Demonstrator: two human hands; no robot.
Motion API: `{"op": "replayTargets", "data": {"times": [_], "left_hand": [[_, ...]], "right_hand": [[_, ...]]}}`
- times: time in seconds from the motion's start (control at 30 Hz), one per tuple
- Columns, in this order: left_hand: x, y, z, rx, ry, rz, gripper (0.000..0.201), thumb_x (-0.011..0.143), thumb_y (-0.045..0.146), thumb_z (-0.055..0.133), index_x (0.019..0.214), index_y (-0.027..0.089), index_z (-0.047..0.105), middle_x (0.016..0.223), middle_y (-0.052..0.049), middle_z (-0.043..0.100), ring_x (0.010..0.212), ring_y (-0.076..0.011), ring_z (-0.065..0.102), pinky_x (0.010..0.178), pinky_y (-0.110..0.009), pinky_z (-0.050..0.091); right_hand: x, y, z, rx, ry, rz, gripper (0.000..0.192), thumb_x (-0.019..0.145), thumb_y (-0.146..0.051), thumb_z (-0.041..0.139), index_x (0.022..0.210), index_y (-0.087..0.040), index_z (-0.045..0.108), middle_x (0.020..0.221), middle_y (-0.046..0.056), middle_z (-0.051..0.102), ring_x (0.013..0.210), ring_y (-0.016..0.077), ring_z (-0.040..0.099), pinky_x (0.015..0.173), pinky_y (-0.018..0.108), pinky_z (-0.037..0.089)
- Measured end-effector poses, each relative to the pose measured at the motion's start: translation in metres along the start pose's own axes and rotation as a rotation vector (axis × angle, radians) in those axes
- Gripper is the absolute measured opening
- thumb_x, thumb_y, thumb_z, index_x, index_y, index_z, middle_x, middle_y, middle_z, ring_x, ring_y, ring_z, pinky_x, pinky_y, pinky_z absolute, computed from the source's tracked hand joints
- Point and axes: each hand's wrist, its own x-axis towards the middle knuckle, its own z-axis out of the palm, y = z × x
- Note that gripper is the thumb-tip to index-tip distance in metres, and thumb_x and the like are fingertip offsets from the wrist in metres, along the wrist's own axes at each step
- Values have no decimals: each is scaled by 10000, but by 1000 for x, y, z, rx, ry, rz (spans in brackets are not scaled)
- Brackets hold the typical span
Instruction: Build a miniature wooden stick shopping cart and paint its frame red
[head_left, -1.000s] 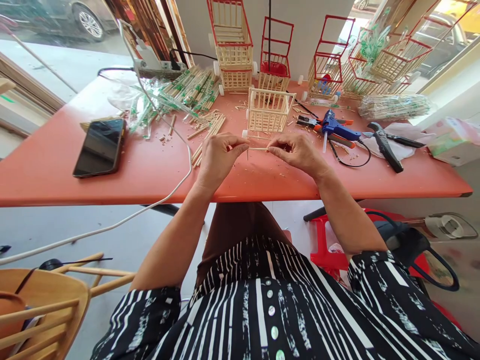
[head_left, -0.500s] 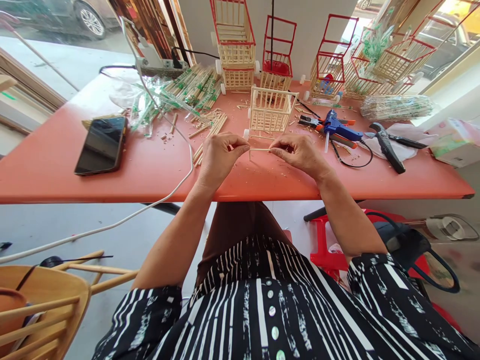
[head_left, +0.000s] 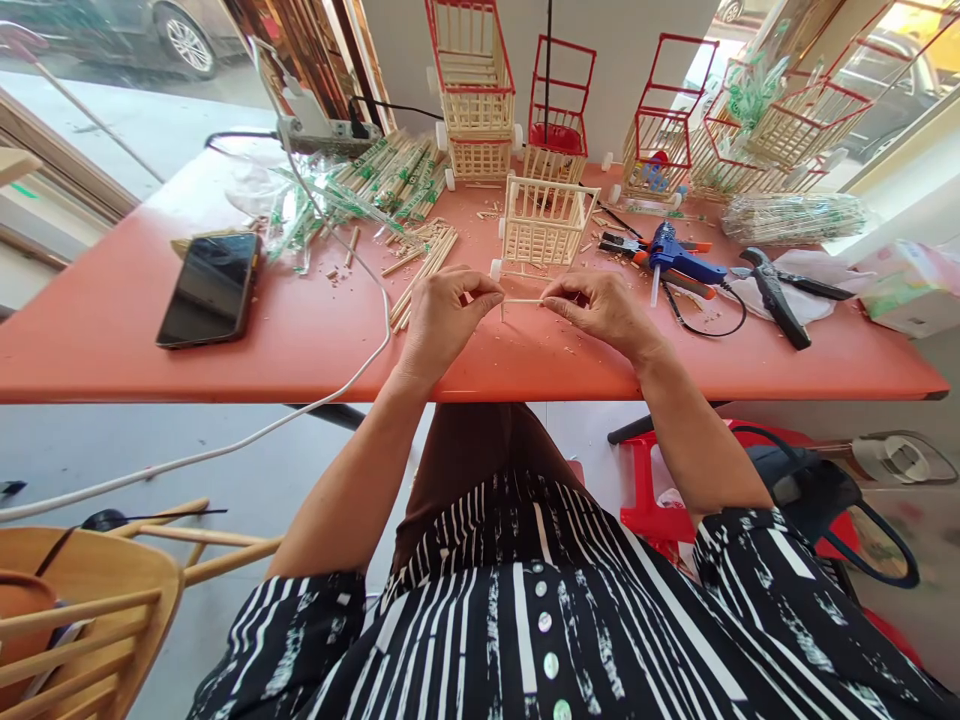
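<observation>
Between my two hands stretches a thin wooden stick [head_left: 523,300], held just above the table near its front edge. My left hand [head_left: 451,312] pinches its left end, where a short piece points down. At the other end, the thumb and fingers of my right hand [head_left: 591,308] are closed on it. Right behind the hands stands a small cart made of sticks [head_left: 546,225], with a white wheel at its lower left. Loose wooden sticks [head_left: 424,280] lie beside my left hand. A blue glue gun [head_left: 684,258] rests to the right of my right hand.
Pliers [head_left: 776,298] lie at the right and a black phone [head_left: 210,290] at the left. A white cable [head_left: 330,393] crosses the table's front edge. Red-trimmed stick carts [head_left: 477,110] line the back, with bagged sticks [head_left: 397,175] left of them.
The view has shifted slightly, moving the things a little to the right. Both hands keep the same pinch on the stick.
</observation>
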Motion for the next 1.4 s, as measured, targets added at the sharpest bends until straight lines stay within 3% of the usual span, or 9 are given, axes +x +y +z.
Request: {"op": "replayTargets", "data": {"times": [0.13, 0.23, 0.33, 0.43, 0.57, 0.77, 1.0, 1.23, 1.4], "left_hand": [[-1, 1, 1, 2, 8, -4, 90, 853, 165, 786, 810, 233, 826, 804, -2, 785, 718, -174, 626, 790, -340, 532], [-1, 2, 1, -12, 4, 1, 109, 857, 146, 779, 796, 226, 822, 803, -5, 784, 711, -169, 623, 775, -335, 520], [-1, 2, 0, -13, -6, 2, 110, 863, 141, 778, 803, 220, 826, 797, -3, 778, 719, -166, 628, 768, -329, 511], [-1, 2, 0, -4, -14, -1, 106, 867, 141, 772, 816, 215, 828, 810, -3, 783, 734, -164, 636, 768, -320, 510], [-1, 2, 0, 20, -14, -8, 103, 864, 147, 767, 820, 218, 827, 812, -3, 787, 739, -165, 638, 777, -319, 516], [-2, 1, 1, 11, -7, 12, 106, 866, 149, 759, 817, 213, 828, 799, -8, 783, 734, -162, 640, 775, -318, 512], [-2, 1, 1, 27, -11, -12, 94, 855, 214, 752, 819, 219, 839, 799, -5, 795, 720, -166, 632, 774, -321, 522], [-2, 2, 0, 11, -12, -43, 95, 849, 237, 759, 825, 213, 848, 797, -7, 806, 709, -168, 635, 748, -317, 519], [-2, 1, 0, -10, -7, -47, 87, 853, 215, 772, 802, 214, 843, 758, 0, 784, 697, -168, 631, 736, -319, 511]], "right_hand": [[0, 2, 1, -8, 4, 0, 262, 999, -421, 743, 948, -183, 839, 829, 39, 765, 740, 159, 589, 691, 320, 411], [0, 1, 1, -4, 0, -5, 424, 1019, -580, 729, 948, -178, 842, 845, 49, 775, 744, 160, 603, 704, 323, 434], [-2, -2, -3, 17, 27, 7, 635, 1044, -767, 607, 998, -181, 849, 922, 80, 803, 830, 188, 679, 752, 329, 490], [-7, -4, -11, 32, 122, 54, 707, 1059, -826, 504, 1088, -206, 843, 1067, 107, 830, 945, 216, 734, 789, 335, 542], [-16, -1, -22, -24, 185, 85, 681, 978, -866, 617, 1023, -223, 836, 1063, 99, 836, 923, 225, 723, 826, 364, 566], [-25, 0, -23, 23, 108, 146, 564, 899, -773, 806, 960, -214, 847, 840, 46, 762, 726, 175, 607, 719, 352, 489], [-25, -6, -19, 5, 91, 150, 595, 920, -790, 769, 873, -199, 824, 779, 47, 740, 671, 156, 530, 683, 350, 416], [-26, -6, -16, -13, 115, 142, 299, 960, -479, 803, 879, -193, 834, 769, 30, 746, 660, 142, 502, 671, 333, 387], [-25, -7, -15, -26, 122, 141, 243, 952, -414, 789, 858, -194, 829, 773, 29, 757, 680, 151, 534, 690, 331, 401]]}}
